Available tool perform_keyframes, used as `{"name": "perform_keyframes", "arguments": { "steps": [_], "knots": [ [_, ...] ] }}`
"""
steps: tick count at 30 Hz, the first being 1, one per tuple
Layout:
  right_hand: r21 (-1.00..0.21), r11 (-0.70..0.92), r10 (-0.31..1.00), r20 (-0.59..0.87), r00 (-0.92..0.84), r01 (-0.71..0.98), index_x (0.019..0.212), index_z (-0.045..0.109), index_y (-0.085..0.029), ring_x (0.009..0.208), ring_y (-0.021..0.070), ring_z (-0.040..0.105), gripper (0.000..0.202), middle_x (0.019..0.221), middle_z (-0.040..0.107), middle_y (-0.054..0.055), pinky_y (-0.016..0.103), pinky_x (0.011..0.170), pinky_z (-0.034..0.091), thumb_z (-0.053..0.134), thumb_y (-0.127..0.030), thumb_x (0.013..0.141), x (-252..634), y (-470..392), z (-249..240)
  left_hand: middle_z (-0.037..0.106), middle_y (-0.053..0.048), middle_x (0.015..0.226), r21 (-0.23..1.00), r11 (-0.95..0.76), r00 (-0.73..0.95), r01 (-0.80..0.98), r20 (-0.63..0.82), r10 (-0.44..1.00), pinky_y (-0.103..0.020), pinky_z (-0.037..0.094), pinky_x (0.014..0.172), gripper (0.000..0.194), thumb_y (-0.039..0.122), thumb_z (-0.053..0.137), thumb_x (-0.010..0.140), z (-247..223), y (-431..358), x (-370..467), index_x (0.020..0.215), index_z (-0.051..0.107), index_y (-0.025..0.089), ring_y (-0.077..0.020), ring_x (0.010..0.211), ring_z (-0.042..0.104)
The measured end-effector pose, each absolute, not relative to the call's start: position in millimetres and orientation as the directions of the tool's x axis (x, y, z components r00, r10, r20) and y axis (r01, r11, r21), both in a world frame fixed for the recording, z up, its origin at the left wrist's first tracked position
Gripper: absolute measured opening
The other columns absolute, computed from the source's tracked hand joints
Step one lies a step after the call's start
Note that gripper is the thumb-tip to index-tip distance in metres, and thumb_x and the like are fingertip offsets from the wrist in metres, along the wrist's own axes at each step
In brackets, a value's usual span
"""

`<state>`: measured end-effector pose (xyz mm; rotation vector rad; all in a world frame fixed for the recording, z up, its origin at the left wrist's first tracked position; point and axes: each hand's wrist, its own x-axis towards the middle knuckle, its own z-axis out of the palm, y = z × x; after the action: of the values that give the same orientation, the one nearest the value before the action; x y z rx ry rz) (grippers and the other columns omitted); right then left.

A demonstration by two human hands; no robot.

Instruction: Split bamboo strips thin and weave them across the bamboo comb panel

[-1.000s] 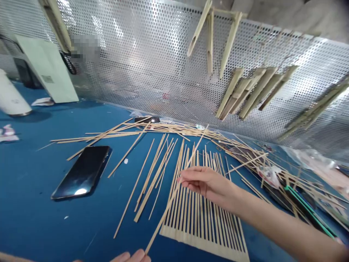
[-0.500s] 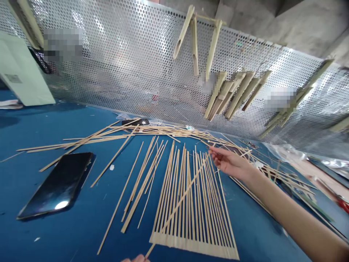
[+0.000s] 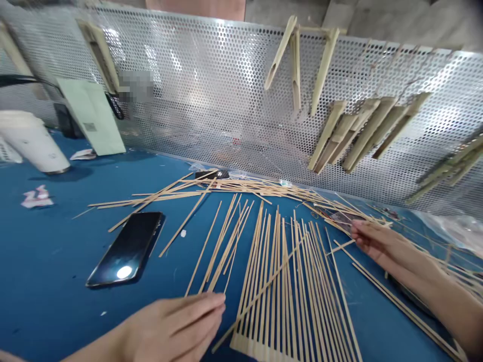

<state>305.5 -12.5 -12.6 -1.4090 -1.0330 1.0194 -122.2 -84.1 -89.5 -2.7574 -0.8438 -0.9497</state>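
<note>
A flat bamboo piece point(image 3: 260, 347), slit into many narrow tines like a comb, lies on the blue table with its uncut band nearest me. One loose bamboo strip point(image 3: 268, 282) rests diagonally across the tines. My left hand point(image 3: 179, 327) is beside the band's left end, fingers stretched out and nothing visible in them; its thumb is hidden. Over the table to the right of the tines, my right hand point(image 3: 385, 251) has its fingertips drawn together, with no strip showing between them. Several separate strips point(image 3: 204, 249) lie left of the comb-like piece.
A phone point(image 3: 126, 249) lies at the left. Long strips point(image 3: 249, 187) are heaped along the back. Behind stands a perforated metal panel point(image 3: 196, 100) hung with split bamboo pieces point(image 3: 372, 133). A white cup point(image 3: 35, 143) and pale green bag point(image 3: 92, 118) stand far left.
Both hands have let go of the diagonal strip, which now rests on the tines. My right hand has moved away to the right; my left hand has come further into view. The view has turned left.
</note>
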Motion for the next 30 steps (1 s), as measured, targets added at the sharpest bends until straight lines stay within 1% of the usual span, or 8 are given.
{"name": "perform_keyframes", "arguments": {
  "steps": [5, 8, 12, 15, 21, 23, 27, 30],
  "knots": [
    [-0.889, 0.072, 0.996, 0.09, 0.019, 0.452, 0.087, 0.067, -0.024, 0.071, 0.0176, 0.062, 0.019, 0.078, 0.066, 0.003, 0.034, 0.071, 0.052, 0.07, -0.037, 0.073, 283, -22, -7, 0.07, 0.0, 0.096, 0.078, -0.844, 0.596, 0.531, 0.673, 0.438, -0.031, 0.05, 0.091, 0.027, 0.005, 0.045, 0.086, -52, -40, -104, 0.094, 0.066, 0.021, -0.0164, 0.099, 0.062],
    [-0.745, 0.244, 0.964, 0.115, -0.241, 0.621, 0.091, 0.069, -0.025, 0.09, 0.0219, 0.057, 0.018, 0.093, 0.065, 0.005, 0.041, 0.089, 0.041, 0.07, -0.032, 0.074, 262, -17, -10, 0.069, -0.002, 0.093, 0.288, -0.732, 0.549, 0.617, 0.508, 0.663, -0.03, 0.051, 0.082, 0.019, 0.011, 0.05, 0.084, -45, -29, -86, 0.092, 0.065, 0.02, -0.0173, 0.091, 0.063],
    [-0.62, 0.506, 0.789, 0.053, -0.612, 0.599, 0.093, 0.068, -0.025, 0.102, 0.0212, 0.049, 0.019, 0.105, 0.057, 0.005, 0.038, 0.092, 0.035, 0.071, -0.027, 0.074, 225, 0, -31, 0.066, -0.003, 0.094, 0.517, -0.578, 0.547, 0.631, 0.232, 0.805, -0.032, 0.049, 0.084, 0.022, 0.02, 0.044, 0.086, -40, -31, -68, 0.092, 0.065, 0.02, -0.0186, 0.091, 0.06],
    [-0.567, 0.627, 0.645, -0.007, -0.764, 0.535, 0.08, 0.067, -0.021, 0.096, 0.0196, 0.047, 0.003, 0.095, 0.055, 0.004, 0.036, 0.088, 0.035, 0.069, -0.022, 0.077, 204, 13, -46, 0.065, -0.003, 0.096, 0.585, -0.472, 0.506, 0.66, 0.119, 0.854, -0.033, 0.047, 0.086, 0.022, 0.023, 0.043, 0.086, -39, -34, -67, 0.093, 0.064, 0.021, -0.0189, 0.091, 0.06],
    [-0.527, 0.705, 0.51, -0.088, -0.856, 0.474, 0.07, 0.057, -0.017, 0.076, 0.0157, 0.05, 0.013, 0.071, 0.057, 0.0, 0.029, 0.074, 0.037, 0.061, -0.01, 0.08, 193, 30, -49, 0.063, -0.004, 0.097, 0.624, -0.295, 0.444, 0.724, -0.094, 0.891, -0.031, 0.049, 0.075, 0.023, 0.029, 0.044, 0.086, -39, -46, -80, 0.096, 0.063, 0.021, -0.0192, 0.085, 0.06],
    [-0.511, 0.713, 0.519, -0.074, -0.851, 0.48, 0.073, 0.055, -0.017, 0.074, 0.0146, 0.052, 0.012, 0.072, 0.058, 0.0, 0.027, 0.07, 0.038, 0.058, -0.01, 0.082, 193, 34, -43, 0.063, -0.004, 0.099, 0.646, -0.222, 0.394, 0.731, -0.134, 0.909, -0.031, 0.048, 0.073, 0.024, 0.035, 0.045, 0.087, -35, -49, -83, 0.098, 0.063, 0.023, -0.0197, 0.085, 0.06],
    [-0.42, 0.759, 0.555, 0.018, -0.832, 0.497, 0.075, 0.052, -0.016, 0.073, 0.0138, 0.051, 0.013, 0.077, 0.056, 0.001, 0.025, 0.066, 0.036, 0.05, -0.009, 0.086, 184, 36, -22, 0.064, 0.0, 0.11, 0.818, -0.041, 0.308, 0.573, -0.169, 0.936, -0.031, 0.045, 0.088, 0.034, 0.046, 0.039, 0.09, -17, -48, -89, 0.106, 0.061, 0.026, -0.0198, 0.102, 0.058],
    [-0.309, 0.814, 0.535, 0.071, -0.842, 0.492, 0.078, 0.053, -0.017, 0.073, 0.0146, 0.049, 0.015, 0.081, 0.056, 0.002, 0.027, 0.067, 0.033, 0.044, -0.01, 0.088, 167, 31, -1, 0.068, -0.001, 0.105, 0.837, -0.007, 0.346, 0.548, -0.219, 0.912, -0.029, 0.049, 0.083, 0.035, 0.049, 0.049, 0.084, -4, -42, -89, 0.105, 0.062, 0.024, -0.0194, 0.095, 0.062]
  ]
}}
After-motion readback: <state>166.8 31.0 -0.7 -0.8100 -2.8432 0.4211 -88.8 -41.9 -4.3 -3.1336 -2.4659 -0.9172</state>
